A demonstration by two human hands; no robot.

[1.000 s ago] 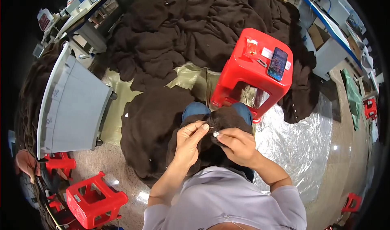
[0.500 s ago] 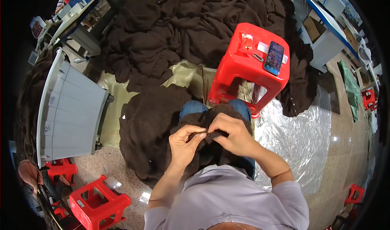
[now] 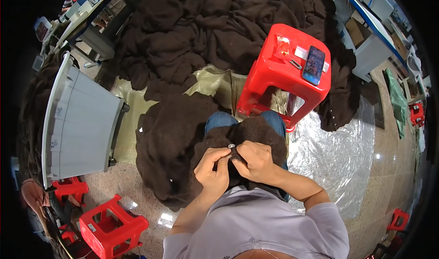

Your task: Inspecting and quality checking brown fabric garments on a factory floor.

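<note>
A dark brown knitted garment [image 3: 215, 137] lies bunched across my lap, over my jeans. My left hand [image 3: 214, 167] pinches its edge between thumb and forefinger. Close against it, my right hand [image 3: 254, 160] is closed on the same cloth. A small shiny button-like piece [image 3: 231, 146] shows right between the fingertips of both hands. Whether it is fixed to the cloth cannot be made out. More of the brown cloth [image 3: 164, 149] hangs down on the left side of my legs, with small pale spots on it.
Ahead stands a red plastic stool [image 3: 279, 76] bearing a phone [image 3: 314, 65], a small clear packet [image 3: 282, 46] and a small metal tool [image 3: 295, 64]. A large heap of brown cloth [image 3: 206, 30] lies beyond. On the left is a grey wheeled bin [image 3: 82, 121]; clear plastic sheeting [image 3: 334, 158] covers floor at right.
Both hands have drawn closer together on the garment, and the shiny button-like piece now shows between them. The right fingers have curled in tighter. The view has shifted slightly.
</note>
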